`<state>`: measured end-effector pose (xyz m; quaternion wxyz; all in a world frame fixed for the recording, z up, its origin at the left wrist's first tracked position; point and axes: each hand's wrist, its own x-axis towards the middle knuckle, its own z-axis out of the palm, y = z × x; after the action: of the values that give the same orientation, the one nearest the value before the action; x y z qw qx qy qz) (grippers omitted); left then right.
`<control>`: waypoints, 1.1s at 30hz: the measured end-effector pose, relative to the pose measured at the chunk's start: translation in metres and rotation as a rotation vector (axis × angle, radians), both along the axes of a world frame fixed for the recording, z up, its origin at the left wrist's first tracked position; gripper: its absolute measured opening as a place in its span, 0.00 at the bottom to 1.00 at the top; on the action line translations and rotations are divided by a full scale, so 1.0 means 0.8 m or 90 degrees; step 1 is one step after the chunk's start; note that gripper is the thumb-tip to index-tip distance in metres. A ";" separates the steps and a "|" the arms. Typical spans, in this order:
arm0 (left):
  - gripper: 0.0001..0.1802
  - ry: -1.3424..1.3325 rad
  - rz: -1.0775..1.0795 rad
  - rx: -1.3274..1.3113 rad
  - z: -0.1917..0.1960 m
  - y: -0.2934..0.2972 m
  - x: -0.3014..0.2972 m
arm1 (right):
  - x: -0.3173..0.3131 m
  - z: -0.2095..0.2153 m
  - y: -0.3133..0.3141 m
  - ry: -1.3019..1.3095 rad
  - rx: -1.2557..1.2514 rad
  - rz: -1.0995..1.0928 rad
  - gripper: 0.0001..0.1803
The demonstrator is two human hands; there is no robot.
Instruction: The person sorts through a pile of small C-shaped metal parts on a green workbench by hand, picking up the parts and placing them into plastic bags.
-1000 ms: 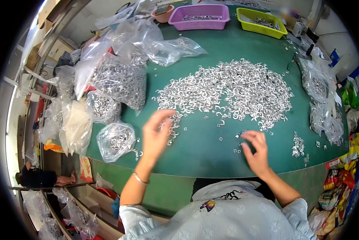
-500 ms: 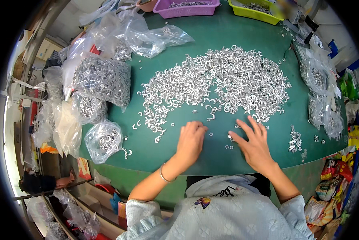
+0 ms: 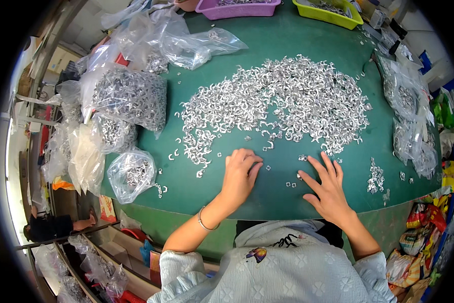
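Left hand [image 3: 239,174]: fingers curled, thumb close; cannot tell whether anything is gripped. Right hand [image 3: 329,191]: fingers loosely spread, gripping nothing, one fingertip at a loose piece [image 3: 299,177]. Small metal pieces [image 3: 318,101] lie heaped on green tabletop [image 3: 277,199] beyond both hands.

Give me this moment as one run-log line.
left hand: curled over green table | right hand: spread near small metal pieces | metal pile: beyond both hands | clear bag: left of pile

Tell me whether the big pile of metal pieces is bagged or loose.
Loose: the silvery metal pieces lie directly on the green table in a broad, uncovered heap.
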<state>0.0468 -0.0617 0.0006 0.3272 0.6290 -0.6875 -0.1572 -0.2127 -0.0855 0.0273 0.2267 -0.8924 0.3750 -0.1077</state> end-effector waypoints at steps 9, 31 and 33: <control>0.11 1.022 0.134 0.439 0.024 -0.019 0.049 | 0.001 -0.016 0.005 -0.124 0.010 -0.011 0.26; 0.19 0.949 0.083 0.183 0.086 -0.234 0.035 | -0.001 -0.027 -0.001 -0.243 -0.002 -0.074 0.17; 0.25 0.928 0.056 0.016 0.126 -0.316 0.063 | 0.002 -0.024 0.002 -0.240 -0.012 -0.059 0.16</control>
<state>0.0975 -0.3146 0.1016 0.7002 0.3954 -0.2676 -0.5308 -0.2107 -0.0842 0.0081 0.2795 -0.8403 0.3652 -0.2869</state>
